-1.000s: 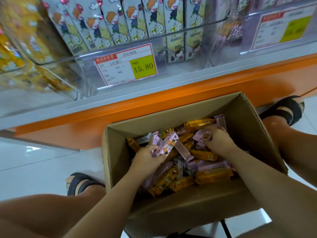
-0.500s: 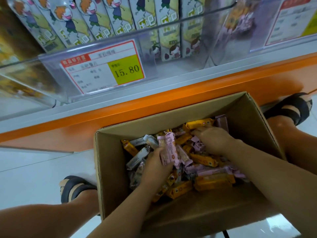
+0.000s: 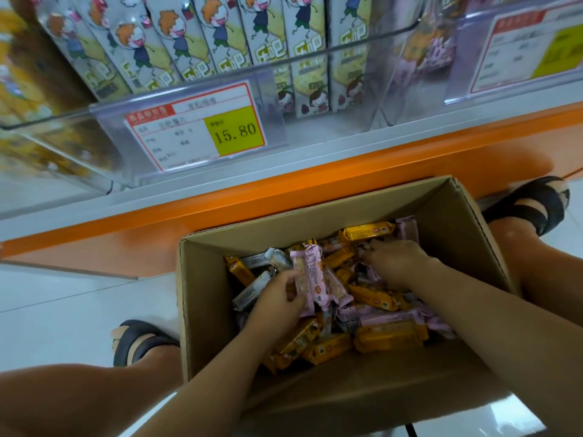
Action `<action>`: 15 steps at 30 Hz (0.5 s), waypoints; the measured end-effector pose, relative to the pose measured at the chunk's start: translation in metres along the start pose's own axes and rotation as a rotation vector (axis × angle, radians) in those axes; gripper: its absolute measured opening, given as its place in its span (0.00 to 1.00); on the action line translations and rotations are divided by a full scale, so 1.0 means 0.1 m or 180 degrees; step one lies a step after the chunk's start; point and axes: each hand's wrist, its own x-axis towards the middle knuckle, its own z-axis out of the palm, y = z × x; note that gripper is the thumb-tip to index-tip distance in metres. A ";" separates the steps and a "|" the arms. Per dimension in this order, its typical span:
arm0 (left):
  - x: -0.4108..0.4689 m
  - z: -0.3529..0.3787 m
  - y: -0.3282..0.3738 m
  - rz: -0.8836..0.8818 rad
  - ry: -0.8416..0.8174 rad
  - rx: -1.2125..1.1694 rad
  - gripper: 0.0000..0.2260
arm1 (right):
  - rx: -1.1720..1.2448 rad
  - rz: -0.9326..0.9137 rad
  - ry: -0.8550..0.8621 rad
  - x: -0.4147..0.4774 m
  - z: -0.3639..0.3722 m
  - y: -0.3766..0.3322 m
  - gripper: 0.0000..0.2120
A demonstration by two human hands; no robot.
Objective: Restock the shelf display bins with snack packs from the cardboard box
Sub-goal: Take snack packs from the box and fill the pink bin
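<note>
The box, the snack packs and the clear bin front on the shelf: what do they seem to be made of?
Box: brown corrugated cardboard, matte; folded flaps and a raw cut edge show. Snack packs: thin plastic film, slightly glossy, with crimped ends, probably. Bin front: clear rigid plastic, perhaps acrylic; the packets behind show through and its edge glints.

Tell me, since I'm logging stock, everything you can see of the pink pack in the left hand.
The pink pack is a slim, glossy wrapper with a crimped top end and small print. It stands nearly upright among other packs in the box. The left hand grips its lower left edge.
</note>
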 end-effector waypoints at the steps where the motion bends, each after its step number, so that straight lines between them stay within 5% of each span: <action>1: -0.01 -0.01 0.00 0.0029 -0.0011 0.0003 0.15 | -0.0126 -0.0004 -0.0082 -0.02 0.00 0.00 0.28; 6: -0.02 -0.02 -0.01 -0.0019 0.0005 0.0078 0.16 | 0.0033 0.0105 0.0105 -0.17 0.04 0.07 0.29; 15: -0.01 0.02 0.07 -0.0037 0.0068 0.0027 0.17 | 0.2053 -0.0098 0.1386 -0.46 -0.33 0.06 0.20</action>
